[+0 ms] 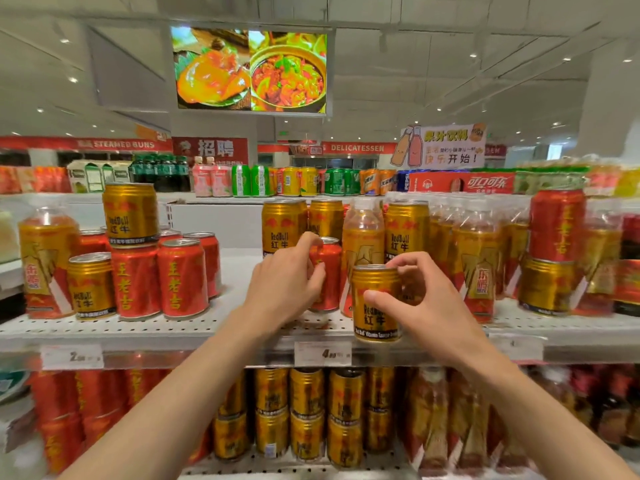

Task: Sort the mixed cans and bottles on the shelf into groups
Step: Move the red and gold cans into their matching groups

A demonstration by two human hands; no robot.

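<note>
On the white perforated shelf stand mixed red cans, gold Red Bull cans and amber bottles. My left hand is wrapped around a red can at the shelf's middle. My right hand grips a gold Red Bull can at the shelf's front edge, thumb on its face and fingers over its rim. Directly behind these stands an amber bottle between more gold cans. To the left, a cluster of red cans carries a gold can stacked on top.
Shrink-wrapped amber bottles fill the right side, with a red can stacked on a gold can beside them. A single bottle stands far left. The lower shelf holds gold cans, red cans and bottles. Price tags line the shelf edge.
</note>
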